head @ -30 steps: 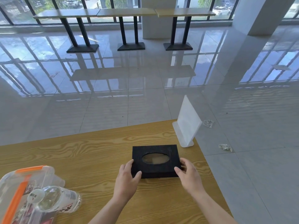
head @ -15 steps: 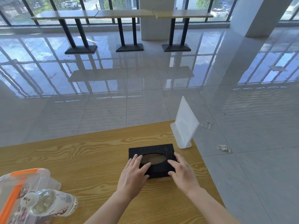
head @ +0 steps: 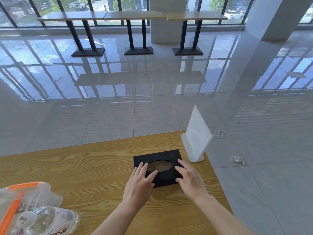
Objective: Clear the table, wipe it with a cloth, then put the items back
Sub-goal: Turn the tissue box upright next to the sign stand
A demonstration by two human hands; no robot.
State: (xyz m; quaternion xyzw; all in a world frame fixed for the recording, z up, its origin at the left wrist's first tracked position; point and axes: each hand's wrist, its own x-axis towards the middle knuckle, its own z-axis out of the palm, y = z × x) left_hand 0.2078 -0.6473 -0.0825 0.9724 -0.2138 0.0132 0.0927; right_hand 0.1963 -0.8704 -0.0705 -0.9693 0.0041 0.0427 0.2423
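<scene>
A flat black tissue box (head: 159, 156) with an oval opening lies on the wooden table (head: 84, 167) near its right edge. My left hand (head: 139, 184) rests flat on the box's left near part, fingers spread, fingertips at the oval's rim. My right hand (head: 190, 178) lies flat on the box's right near corner, fingers apart. Both thumbs sit by the box's near face. Neither hand is closed around the box. A white plastic sign holder (head: 197, 136) stands just right of the box at the table's far right corner.
A clear plastic container with an orange lid (head: 18, 199) and a clear bottle (head: 50, 221) lying beside it sit at the table's near left. Crumpled wrappers (head: 237, 160) lie on the tiled floor to the right. Tall tables (head: 133, 16) stand by the far windows.
My hands have moved from gripping the black box's left and right sides to lying flat on its top. The box stays in about the same spot.
</scene>
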